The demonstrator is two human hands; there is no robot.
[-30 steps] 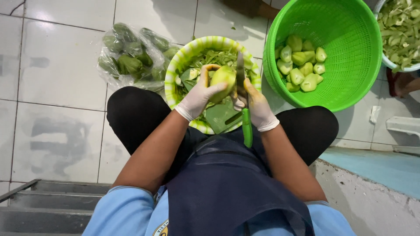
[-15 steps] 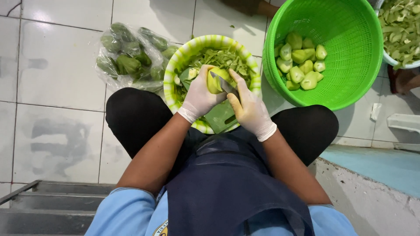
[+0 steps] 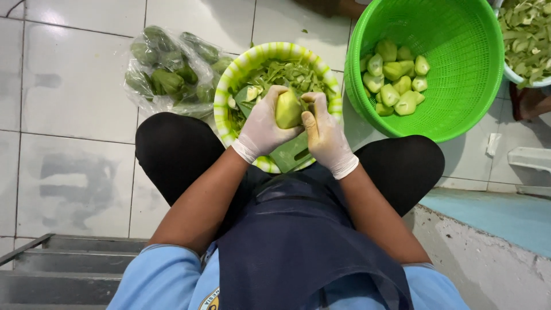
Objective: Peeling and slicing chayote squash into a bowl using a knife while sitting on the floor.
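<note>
My left hand (image 3: 261, 123), in a white glove, cups a pale yellow-green chayote-like fruit (image 3: 288, 109) over a green-and-white striped bowl (image 3: 229, 86) full of green peelings. My right hand (image 3: 327, 135), also gloved, closes against the fruit's right side with the thumb pressed on it. It grips a knife whose blade is almost hidden between the hands. A flat green piece (image 3: 290, 154) lies in the bowl just below both hands. The bowl rests between my knees.
A bright green mesh basket (image 3: 459, 69) at upper right holds several peeled fruits (image 3: 396, 77). A clear plastic bag of unpeeled green fruits (image 3: 169, 72) lies left of the bowl on the tiled floor. A white bowl of peelings (image 3: 525, 28) sits at the far right. Metal steps (image 3: 51, 264) are at lower left.
The knife pointed down with its green handle showing; now the right hand has turned it in against the fruit, and both hands have closed together over the bowl.
</note>
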